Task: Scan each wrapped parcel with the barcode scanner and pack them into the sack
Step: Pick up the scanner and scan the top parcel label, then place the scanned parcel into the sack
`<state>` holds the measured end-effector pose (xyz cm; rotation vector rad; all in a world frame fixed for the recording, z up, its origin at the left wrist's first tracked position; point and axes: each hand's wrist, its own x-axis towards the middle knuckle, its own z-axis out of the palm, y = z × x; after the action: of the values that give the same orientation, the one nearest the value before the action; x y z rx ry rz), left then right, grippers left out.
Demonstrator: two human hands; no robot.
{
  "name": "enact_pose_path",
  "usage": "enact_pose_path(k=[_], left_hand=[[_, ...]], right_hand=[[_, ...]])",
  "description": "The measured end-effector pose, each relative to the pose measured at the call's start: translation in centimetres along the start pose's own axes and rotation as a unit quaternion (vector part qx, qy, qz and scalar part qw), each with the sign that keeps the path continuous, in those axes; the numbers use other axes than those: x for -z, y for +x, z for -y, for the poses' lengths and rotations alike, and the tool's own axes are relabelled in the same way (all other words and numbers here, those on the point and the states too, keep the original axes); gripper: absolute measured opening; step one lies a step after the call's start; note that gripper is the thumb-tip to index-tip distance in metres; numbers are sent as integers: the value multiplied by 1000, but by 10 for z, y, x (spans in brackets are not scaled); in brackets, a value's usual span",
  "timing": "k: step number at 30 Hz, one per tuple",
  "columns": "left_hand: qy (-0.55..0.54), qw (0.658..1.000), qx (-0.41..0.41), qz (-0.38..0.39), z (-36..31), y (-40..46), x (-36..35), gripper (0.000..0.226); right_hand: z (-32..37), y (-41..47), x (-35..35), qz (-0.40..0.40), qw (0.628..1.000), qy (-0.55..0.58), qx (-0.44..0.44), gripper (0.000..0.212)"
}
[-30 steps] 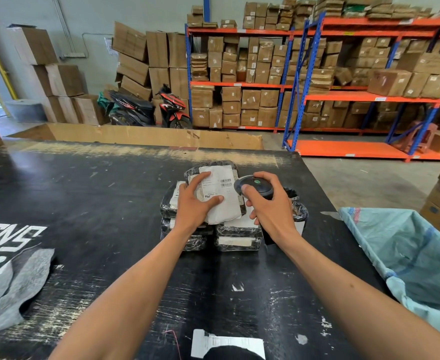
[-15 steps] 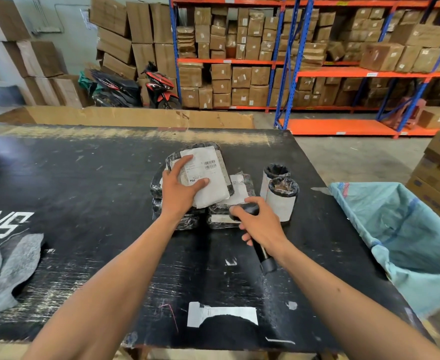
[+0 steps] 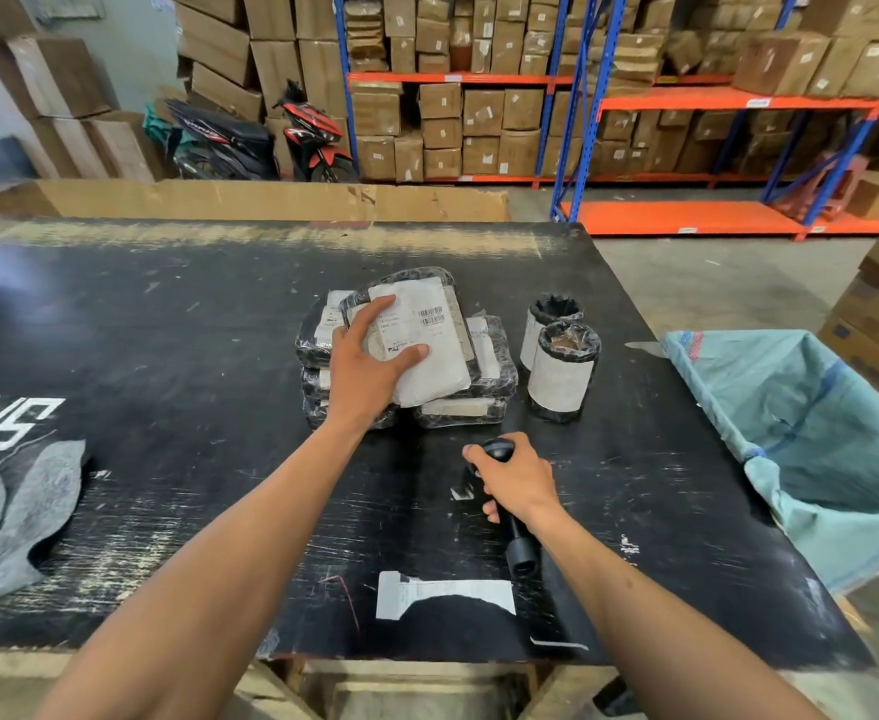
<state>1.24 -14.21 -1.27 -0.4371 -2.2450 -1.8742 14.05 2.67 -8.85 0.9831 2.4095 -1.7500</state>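
A pile of flat parcels wrapped in black film lies mid-table. My left hand (image 3: 370, 363) grips the top flat parcel (image 3: 427, 330), whose white label with a barcode faces up. Under it lie other wrapped parcels (image 3: 461, 410). To the right stand two cylindrical wrapped parcels (image 3: 562, 374), upright and side by side. My right hand (image 3: 518, 478) holds the black barcode scanner (image 3: 518, 543) low over the table, nearer to me than the pile. The light blue sack (image 3: 811, 433) hangs open at the table's right edge.
The black table (image 3: 167, 356) carries white lettering and grey felt pieces (image 3: 22, 522) at the left, and a torn white label (image 3: 442, 595) near the front edge. Cardboard boxes, a motorbike (image 3: 250, 137) and orange-blue racks (image 3: 687, 101) fill the background.
My right hand has drawn the scanner back from above the top parcel's label toward me and down to the table. My left hand stays on the top parcel.
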Motion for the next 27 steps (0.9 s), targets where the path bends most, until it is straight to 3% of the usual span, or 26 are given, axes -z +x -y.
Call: enact_pose_path(k=[2,4,6,10,13,19,23,27], left_hand=[[-3,1000,1,1,-3,1,-1,67],[-8,1000,-2,5,-7,3,-3,67],[-13,1000,-7,11,-11,6,-7,67],[-27,999,-16,32,-22,13,-23,69],[-64,995,-14,69,-35,14,-44,69],[-107,979,-1,176,-61,11,-106,67],[-121,963,14,241,-75,14,-159,64],[-92,946,24,309,-83,25,-227,57]], right_hand=[[6,-2,7,-5,992,-124,5,74],[14,-5,18,-40,956,-290,34,83],[26,-10,34,-75,941,-323,70,83],[49,-5,72,-82,973,-129,172,68],[70,4,97,-65,973,36,219,56],[78,33,143,-25,956,89,279,61],[66,56,186,-38,938,121,321,64],[46,84,249,-59,938,148,307,65]])
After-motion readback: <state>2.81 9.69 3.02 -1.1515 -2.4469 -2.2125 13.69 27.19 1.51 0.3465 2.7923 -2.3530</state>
